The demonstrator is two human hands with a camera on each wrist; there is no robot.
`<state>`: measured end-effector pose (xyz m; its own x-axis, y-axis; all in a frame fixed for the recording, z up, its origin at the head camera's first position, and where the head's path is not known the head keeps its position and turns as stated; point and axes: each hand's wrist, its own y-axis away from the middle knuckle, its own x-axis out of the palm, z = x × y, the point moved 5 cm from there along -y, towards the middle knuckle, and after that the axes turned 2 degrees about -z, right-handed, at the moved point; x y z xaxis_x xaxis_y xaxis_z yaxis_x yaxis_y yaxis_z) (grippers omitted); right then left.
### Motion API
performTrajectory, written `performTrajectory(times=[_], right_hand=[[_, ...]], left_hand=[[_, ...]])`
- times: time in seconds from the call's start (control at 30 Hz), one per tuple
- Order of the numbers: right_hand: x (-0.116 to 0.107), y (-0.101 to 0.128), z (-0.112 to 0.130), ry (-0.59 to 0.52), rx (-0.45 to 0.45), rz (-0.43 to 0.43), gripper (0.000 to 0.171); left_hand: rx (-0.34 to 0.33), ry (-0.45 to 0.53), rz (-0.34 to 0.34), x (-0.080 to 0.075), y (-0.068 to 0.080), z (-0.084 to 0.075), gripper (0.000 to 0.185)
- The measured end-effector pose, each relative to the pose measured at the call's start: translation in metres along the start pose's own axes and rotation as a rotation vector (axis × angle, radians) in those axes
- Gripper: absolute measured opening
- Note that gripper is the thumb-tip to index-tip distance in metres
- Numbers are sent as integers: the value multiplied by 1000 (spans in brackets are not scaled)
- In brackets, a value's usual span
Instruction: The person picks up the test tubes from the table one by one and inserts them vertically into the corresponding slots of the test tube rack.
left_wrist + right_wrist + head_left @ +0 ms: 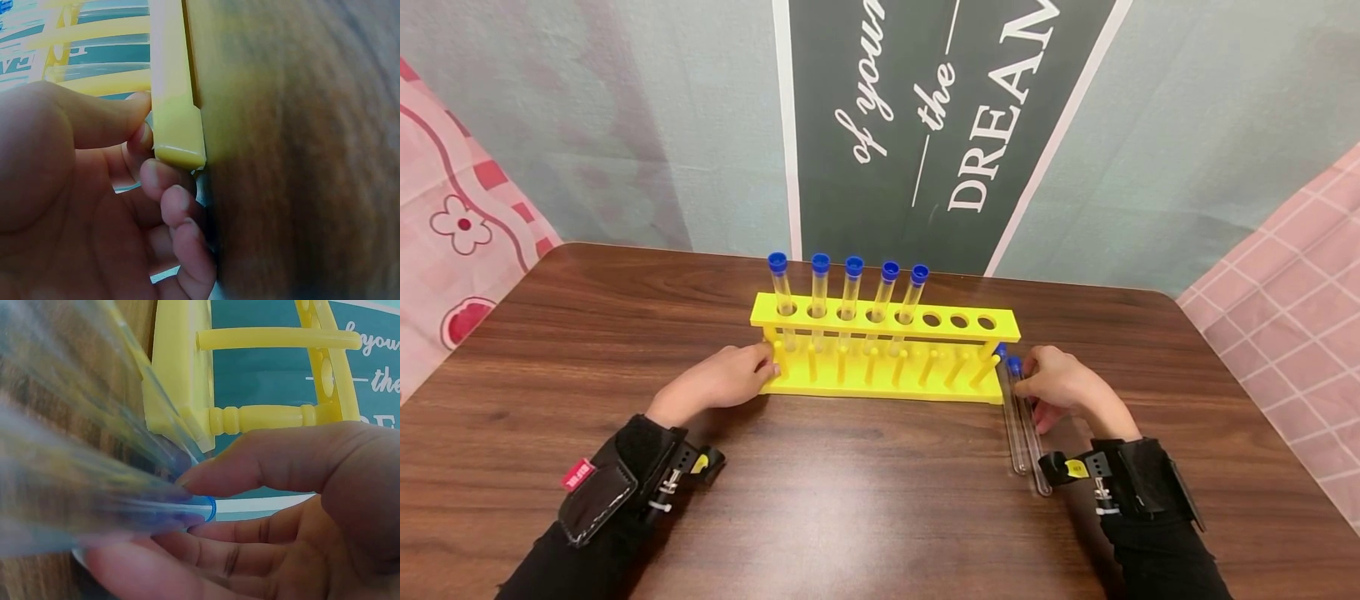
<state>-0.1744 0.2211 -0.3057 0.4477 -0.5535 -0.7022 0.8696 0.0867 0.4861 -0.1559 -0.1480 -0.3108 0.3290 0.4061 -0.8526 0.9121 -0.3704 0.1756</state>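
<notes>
A yellow test tube rack [880,387] stands upright on the table. Several clear test tubes with blue caps [853,267] stand in its left and middle holes, and three holes at the right end show no tube. My left hand [730,377] holds the left end of the rack's base, thumb on the upper face and fingers at the end [178,150]. Right of the rack, two capped tubes lie on the table side by side. My right hand [1060,382] pinches the outer test tube [1033,442] near its cap; the inner test tube [1011,425] lies against the rack's right end.
The dark brown wooden table [850,508] extends in front of the rack. Behind it hangs a cloth backdrop [715,125] with a lettered dark green panel [880,208]. Pink patterned cloths border the table on the left and right.
</notes>
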Motion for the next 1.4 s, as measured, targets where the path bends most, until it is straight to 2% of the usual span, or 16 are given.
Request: performTrajectory(times=[0.43, 0.9, 1.13, 1.4], right_hand=[[0, -1, -2, -10, -10, 9, 34], [-5, 5, 2, -50, -40, 23, 41], [-9, 9, 4, -77, -73, 25, 44], [-13, 17, 11, -108, -121, 13, 38]], left_hand=[[-1, 0, 1, 1, 0, 0, 16], [0, 13, 5, 0, 1, 0, 16], [-3, 11, 4, 0, 0, 1, 16], [3, 2, -3, -1, 0, -1, 16]])
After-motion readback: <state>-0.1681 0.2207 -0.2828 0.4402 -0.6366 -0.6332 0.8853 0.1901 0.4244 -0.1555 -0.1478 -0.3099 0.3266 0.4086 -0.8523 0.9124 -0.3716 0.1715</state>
